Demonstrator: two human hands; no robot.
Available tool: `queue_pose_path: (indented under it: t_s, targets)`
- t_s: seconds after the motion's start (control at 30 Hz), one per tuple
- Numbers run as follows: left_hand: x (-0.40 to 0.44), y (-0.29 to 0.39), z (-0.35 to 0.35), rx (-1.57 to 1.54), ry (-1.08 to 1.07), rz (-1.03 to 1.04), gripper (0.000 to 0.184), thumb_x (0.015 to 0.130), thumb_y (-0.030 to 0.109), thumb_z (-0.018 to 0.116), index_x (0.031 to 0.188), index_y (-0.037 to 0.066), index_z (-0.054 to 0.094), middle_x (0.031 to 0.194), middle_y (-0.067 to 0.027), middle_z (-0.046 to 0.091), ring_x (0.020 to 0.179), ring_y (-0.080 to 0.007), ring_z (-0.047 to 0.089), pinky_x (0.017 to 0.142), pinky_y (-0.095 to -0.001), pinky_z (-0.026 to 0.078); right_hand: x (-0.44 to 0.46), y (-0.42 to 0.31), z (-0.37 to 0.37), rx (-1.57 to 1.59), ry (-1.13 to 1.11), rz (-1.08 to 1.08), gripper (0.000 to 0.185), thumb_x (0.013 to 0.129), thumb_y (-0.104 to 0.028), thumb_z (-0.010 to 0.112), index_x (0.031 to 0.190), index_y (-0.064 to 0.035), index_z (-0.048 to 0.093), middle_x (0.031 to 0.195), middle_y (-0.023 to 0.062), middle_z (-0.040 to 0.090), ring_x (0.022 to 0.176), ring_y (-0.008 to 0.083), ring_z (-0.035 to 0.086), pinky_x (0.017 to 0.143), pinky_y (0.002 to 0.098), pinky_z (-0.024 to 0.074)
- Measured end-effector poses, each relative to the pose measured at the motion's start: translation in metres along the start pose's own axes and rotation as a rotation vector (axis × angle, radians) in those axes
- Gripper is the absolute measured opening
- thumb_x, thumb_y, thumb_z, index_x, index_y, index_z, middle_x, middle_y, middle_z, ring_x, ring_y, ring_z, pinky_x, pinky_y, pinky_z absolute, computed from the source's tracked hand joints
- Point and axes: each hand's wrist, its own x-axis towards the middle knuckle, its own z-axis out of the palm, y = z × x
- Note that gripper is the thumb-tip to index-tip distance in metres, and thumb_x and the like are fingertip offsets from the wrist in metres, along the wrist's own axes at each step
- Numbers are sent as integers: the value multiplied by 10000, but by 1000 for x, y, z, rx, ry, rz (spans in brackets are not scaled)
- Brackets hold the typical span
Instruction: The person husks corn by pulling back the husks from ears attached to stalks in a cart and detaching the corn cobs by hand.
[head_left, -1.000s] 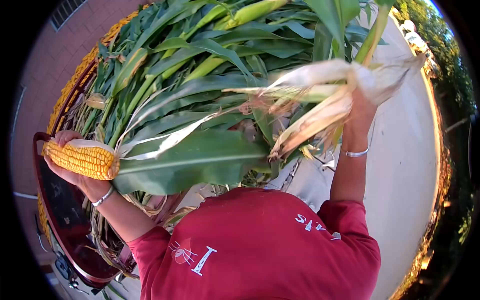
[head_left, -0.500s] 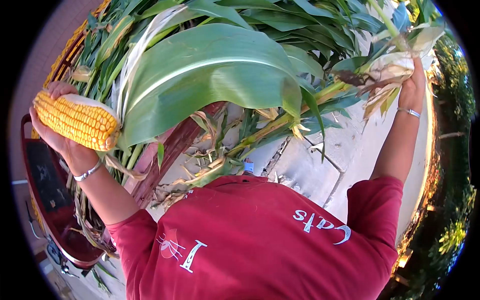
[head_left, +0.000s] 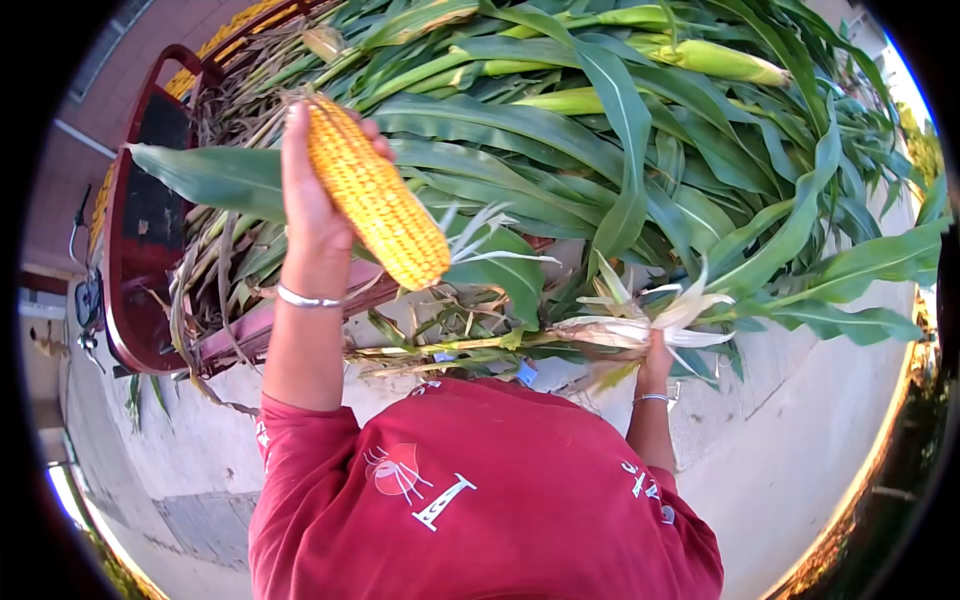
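Husked and yellow, a corn cob (head_left: 375, 190) is gripped in my left hand (head_left: 318, 200), tilted down to the right in front of the leafy pile. A corn stalk with pale, opened husks (head_left: 685, 312) is held in my right hand (head_left: 655, 365), low on the right; its fingers are partly hidden by the husks. Long green leaves (head_left: 870, 265) spread from that stalk to the right. Behind both hands lies a heap of green corn stalks (head_left: 560, 130), with an unhusked ear (head_left: 715, 62) near its top.
The heap rests on a dark red cart (head_left: 118, 290) with a raised end panel at the left. Pale concrete ground (head_left: 780, 430) extends around my body. Yellow corn (head_left: 225, 35) lines the wall behind the cart. Dry leaves lie near the cart's edge.
My left hand has moved right with the cob, which now points more steeply down. My right hand has come down and inward with the stalk and husks. The view has shifted.
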Motion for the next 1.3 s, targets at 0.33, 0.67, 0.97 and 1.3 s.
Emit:
queue_pose_path:
  t_s: [0.33,0.67,0.97,1.3]
  targets:
    - [-7,-83,22,274,-50,-138,309,934,374,566,969,71,523,820,-72,615,757,-155,619,666,-291,525,-116,-101,174,-637,-912,-328,652,797,-245,720,1322,18,435,1236,209,563,1162,282,546,997,367,410]
    - [-37,-134,47,-75,-143,-367,341,952,320,563,1145,45,510,997,-46,591,907,-120,561,841,-284,463,-166,-85,227,-333,-999,-298,632,767,-108,758,1289,-14,414,1170,67,556,1064,158,554,935,315,436]
    - [-35,-149,34,-232,-156,-351,138,964,193,535,1016,68,511,967,-61,605,889,-155,592,863,-322,491,-169,-95,227,-49,-955,-4,616,750,-20,736,1288,-14,438,1138,56,578,1022,138,577,902,300,470]
    - [-42,-107,25,461,-371,-430,216,946,231,556,1088,83,487,911,2,496,756,-77,512,664,-242,460,-133,-131,233,334,-723,-145,450,871,-145,578,1267,-16,406,1129,136,555,1053,260,573,941,452,480]
